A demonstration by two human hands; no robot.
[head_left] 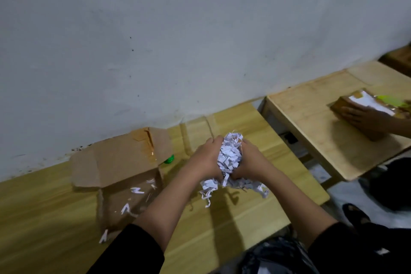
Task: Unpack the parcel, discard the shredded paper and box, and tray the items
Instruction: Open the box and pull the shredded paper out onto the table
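A big wad of white shredded paper (pixel 230 155) is held above the wooden table (pixel 44 207), pressed between my left hand (pixel 205 159) and my right hand (pixel 250 160). Loose strips dangle below the wad. To the left stands the brown cardboard box (pixel 124 176), its flaps open, with a few paper strips left inside and one strip lying by its near corner. A green item (pixel 169 159) peeks out behind the box's right flap; most of it is hidden.
A white wall runs along the table's far edge. A second wooden table (pixel 311 122) stands to the right, where another person's hand (pixel 360 115) rests on a taped parcel (pixel 369 109). A black plastic bag (pixel 273 256) lies below the table's near edge.
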